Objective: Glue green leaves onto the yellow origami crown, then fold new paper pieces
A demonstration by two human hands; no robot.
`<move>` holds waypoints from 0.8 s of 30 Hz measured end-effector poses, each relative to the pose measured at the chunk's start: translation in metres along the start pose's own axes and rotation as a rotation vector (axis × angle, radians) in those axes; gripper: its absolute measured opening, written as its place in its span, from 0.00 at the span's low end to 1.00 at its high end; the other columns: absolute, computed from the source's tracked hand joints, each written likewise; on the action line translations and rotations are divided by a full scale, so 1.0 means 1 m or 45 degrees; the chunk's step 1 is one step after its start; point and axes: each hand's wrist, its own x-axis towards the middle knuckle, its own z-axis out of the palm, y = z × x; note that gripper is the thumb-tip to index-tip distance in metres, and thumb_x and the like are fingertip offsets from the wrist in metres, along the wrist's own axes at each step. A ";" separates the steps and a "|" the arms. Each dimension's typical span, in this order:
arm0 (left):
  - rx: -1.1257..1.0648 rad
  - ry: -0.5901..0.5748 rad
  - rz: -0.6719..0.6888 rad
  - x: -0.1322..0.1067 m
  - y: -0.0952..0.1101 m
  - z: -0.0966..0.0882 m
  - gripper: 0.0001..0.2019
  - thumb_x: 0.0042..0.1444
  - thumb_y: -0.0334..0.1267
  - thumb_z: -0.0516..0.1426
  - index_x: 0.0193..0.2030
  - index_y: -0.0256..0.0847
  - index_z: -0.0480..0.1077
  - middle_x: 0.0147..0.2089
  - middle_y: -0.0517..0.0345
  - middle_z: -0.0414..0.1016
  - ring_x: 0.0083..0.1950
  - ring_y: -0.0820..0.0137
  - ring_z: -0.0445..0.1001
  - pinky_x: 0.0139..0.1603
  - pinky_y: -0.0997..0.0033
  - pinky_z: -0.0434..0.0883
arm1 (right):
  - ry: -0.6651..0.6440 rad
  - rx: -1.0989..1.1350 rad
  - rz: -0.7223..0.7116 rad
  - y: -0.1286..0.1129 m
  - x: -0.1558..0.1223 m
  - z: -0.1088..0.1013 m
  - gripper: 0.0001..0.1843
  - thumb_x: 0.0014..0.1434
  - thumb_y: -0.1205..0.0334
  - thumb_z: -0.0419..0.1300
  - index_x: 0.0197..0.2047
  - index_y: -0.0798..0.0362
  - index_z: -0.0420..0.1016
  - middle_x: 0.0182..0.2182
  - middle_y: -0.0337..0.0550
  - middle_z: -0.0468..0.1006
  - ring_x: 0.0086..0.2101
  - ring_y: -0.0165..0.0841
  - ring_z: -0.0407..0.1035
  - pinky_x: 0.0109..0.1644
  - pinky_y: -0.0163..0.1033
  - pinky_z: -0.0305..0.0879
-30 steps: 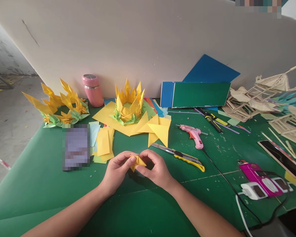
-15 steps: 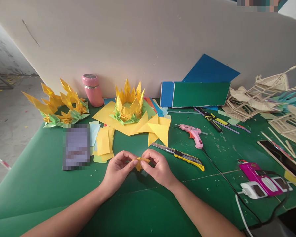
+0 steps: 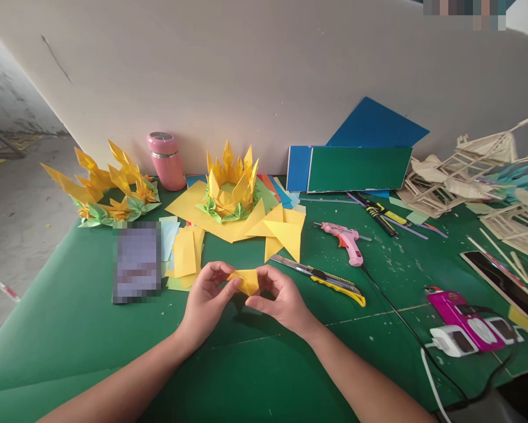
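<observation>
My left hand [image 3: 209,298] is closed on a small piece of folded yellow paper [image 3: 247,281], with its thumb on the near face and its fingers behind. My right hand [image 3: 282,295] is at the paper's right edge. Its thumb stands off below the paper, apart from the curled fingers, whose tips are partly hidden behind it. Just beyond the hands are loose yellow sheets [image 3: 285,232] and a smaller stack of yellow paper strips [image 3: 185,252]. To the right lies a utility knife [image 3: 320,277] with its blade out.
Two yellow paper crowns, one on the left [image 3: 109,205] and one in the middle [image 3: 229,197], stand near a pink flask [image 3: 165,161]. A pink glue gun [image 3: 345,239] trails its cord toward a magenta power strip [image 3: 461,320]. Stick models [image 3: 449,176] stand at the right.
The folded paper has been turned so that a broad flat face shows. My right thumb has come off it and dropped lower, while my left hand keeps its hold.
</observation>
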 end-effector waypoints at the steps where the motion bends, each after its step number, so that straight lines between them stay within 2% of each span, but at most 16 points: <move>1: 0.022 0.006 0.028 0.000 0.000 0.000 0.16 0.44 0.45 0.66 0.32 0.41 0.66 0.32 0.62 0.68 0.34 0.72 0.72 0.35 0.72 0.76 | -0.011 0.005 -0.006 0.000 0.000 0.001 0.23 0.45 0.46 0.69 0.39 0.50 0.69 0.32 0.38 0.74 0.31 0.31 0.69 0.36 0.37 0.71; 3: 0.049 0.011 0.067 -0.001 0.000 0.001 0.16 0.44 0.45 0.66 0.31 0.41 0.66 0.33 0.62 0.67 0.35 0.72 0.72 0.35 0.72 0.76 | -0.003 -0.014 -0.023 0.000 -0.001 0.001 0.25 0.43 0.47 0.70 0.40 0.50 0.69 0.33 0.39 0.75 0.31 0.31 0.69 0.37 0.37 0.71; 8: 0.076 -0.004 0.096 0.000 -0.002 0.000 0.15 0.44 0.44 0.66 0.31 0.41 0.66 0.31 0.63 0.68 0.34 0.73 0.72 0.35 0.73 0.76 | 0.137 -0.076 -0.001 0.001 0.000 0.000 0.15 0.53 0.48 0.63 0.34 0.51 0.70 0.28 0.38 0.74 0.29 0.31 0.70 0.35 0.37 0.71; 10: 0.092 -0.007 0.088 0.001 -0.004 -0.001 0.15 0.44 0.44 0.66 0.32 0.41 0.67 0.31 0.62 0.69 0.34 0.72 0.73 0.35 0.72 0.76 | 0.154 -0.080 -0.014 0.001 0.001 0.000 0.13 0.54 0.50 0.62 0.31 0.51 0.70 0.26 0.37 0.74 0.27 0.30 0.70 0.33 0.36 0.71; 16: 0.155 -0.008 0.107 0.000 -0.004 -0.004 0.11 0.45 0.41 0.65 0.31 0.41 0.69 0.33 0.59 0.74 0.36 0.69 0.75 0.37 0.69 0.77 | 0.149 -0.240 -0.176 -0.004 -0.001 -0.001 0.09 0.55 0.55 0.62 0.29 0.51 0.70 0.26 0.38 0.74 0.27 0.31 0.69 0.33 0.37 0.71; 20: 0.204 0.002 0.244 0.000 -0.003 -0.005 0.07 0.46 0.39 0.65 0.30 0.42 0.72 0.38 0.56 0.73 0.40 0.67 0.75 0.37 0.69 0.78 | 0.118 -0.301 -0.282 -0.007 -0.003 -0.001 0.06 0.56 0.59 0.60 0.30 0.51 0.69 0.30 0.40 0.73 0.30 0.32 0.69 0.34 0.36 0.71; 24: 0.289 0.058 0.344 0.001 -0.003 -0.006 0.07 0.45 0.38 0.65 0.25 0.42 0.72 0.37 0.55 0.71 0.41 0.66 0.73 0.35 0.69 0.77 | 0.089 -0.292 -0.299 -0.006 -0.004 0.000 0.07 0.56 0.60 0.61 0.29 0.50 0.67 0.30 0.39 0.71 0.28 0.29 0.67 0.32 0.35 0.69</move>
